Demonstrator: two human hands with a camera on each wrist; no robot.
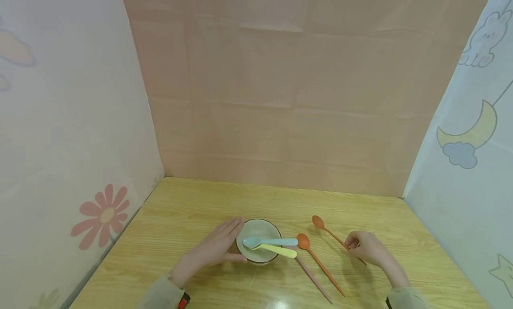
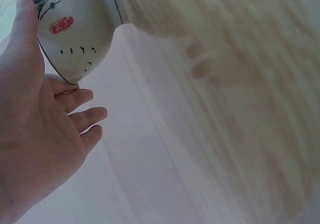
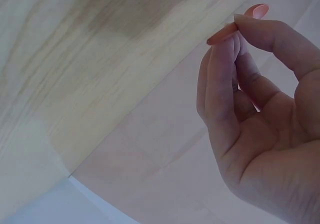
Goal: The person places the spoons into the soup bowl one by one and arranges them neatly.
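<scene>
Right of the bowl (image 1: 261, 229), the right hand (image 1: 369, 248) pinches an orange spoon (image 1: 318, 222) in its grip. At the bowl's left side, the left hand (image 1: 216, 246) touches it, grip relaxed

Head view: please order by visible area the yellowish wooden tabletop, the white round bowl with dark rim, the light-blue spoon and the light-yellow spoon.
1. Wooden tabletop
2. White bowl
3. Light-blue spoon and light-yellow spoon: too alike to rank, and they overlap.

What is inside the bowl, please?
The bowl holds a blue spoon and a yellow spoon, handles jutting past its right rim. The blue one partly covers the yellow one's head; the surface beneath them is hidden.
</scene>
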